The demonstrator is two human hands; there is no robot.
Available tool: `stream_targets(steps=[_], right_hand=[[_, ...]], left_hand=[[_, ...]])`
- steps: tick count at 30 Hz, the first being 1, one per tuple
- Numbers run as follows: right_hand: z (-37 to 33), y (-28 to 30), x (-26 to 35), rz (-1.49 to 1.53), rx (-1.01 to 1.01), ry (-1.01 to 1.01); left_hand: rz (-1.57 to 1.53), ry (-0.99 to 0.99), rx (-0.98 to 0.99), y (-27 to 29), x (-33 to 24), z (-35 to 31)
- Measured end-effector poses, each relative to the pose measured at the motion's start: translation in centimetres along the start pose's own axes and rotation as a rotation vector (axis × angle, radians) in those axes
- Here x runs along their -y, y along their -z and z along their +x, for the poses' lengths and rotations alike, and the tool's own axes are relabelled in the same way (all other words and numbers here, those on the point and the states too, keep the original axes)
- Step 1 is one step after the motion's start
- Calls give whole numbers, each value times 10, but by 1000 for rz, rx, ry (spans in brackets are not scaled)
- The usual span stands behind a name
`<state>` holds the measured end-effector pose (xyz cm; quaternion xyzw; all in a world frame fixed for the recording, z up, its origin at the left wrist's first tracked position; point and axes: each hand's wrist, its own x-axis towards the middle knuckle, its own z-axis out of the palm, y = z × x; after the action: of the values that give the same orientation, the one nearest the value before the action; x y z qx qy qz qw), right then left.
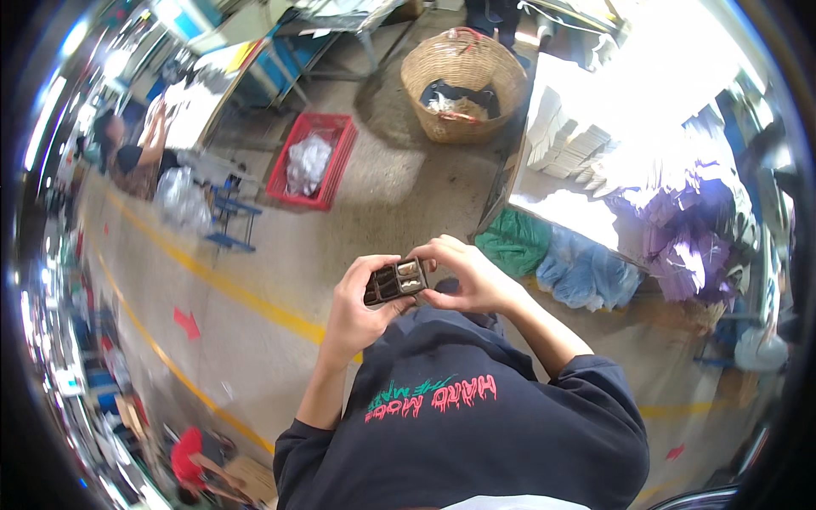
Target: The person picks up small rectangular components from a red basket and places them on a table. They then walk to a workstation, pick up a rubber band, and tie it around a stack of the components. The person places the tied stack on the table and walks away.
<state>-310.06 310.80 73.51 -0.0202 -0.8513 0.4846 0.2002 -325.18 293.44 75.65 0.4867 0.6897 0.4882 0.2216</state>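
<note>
In front of my waist I hold a small dark brown rectangular case (393, 283) between both hands. It is divided into several small compartments, and the two at its right end show a pale, shiny content that I cannot make out. My left hand (355, 299) grips the left end, with the thumb along the near side and the fingers curled round the far side. On the right end my right hand (466, 277) closes with thumb and fingers, and its fingertips are partly hidden behind the case.
Ahead on the floor stand a red crate (342, 161) holding clear plastic and a wicker basket (416, 76). A brightly lit table (552, 200) with paper stacks is at right, above green (515, 242) and blue plastic bags (586, 270). A seated person (136, 161) works at left; another (191, 459) bends lower left.
</note>
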Motion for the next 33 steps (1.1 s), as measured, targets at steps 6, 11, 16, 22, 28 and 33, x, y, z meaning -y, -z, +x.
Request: stream_targets(steps=[6, 11, 16, 22, 28, 33], right_hand=[[71, 27, -61, -91, -185, -123], [130, 77, -124, -216, -263, -182], [197, 150, -177, -277, -338, -173], [253, 226, -229, -375, -443, -152], [297, 293, -267, -420, -574, -237], [343, 353, -308, -519, -671, -334]], left_hand=[[-97, -24, 253, 28, 56, 146], [-79, -113, 349, 18, 86, 269], [-14, -253, 361, 6, 90, 394], [-41, -325, 428, -17, 101, 519], [-120, -430, 579, -51, 109, 648], [-108, -565, 609, -82, 112, 753]])
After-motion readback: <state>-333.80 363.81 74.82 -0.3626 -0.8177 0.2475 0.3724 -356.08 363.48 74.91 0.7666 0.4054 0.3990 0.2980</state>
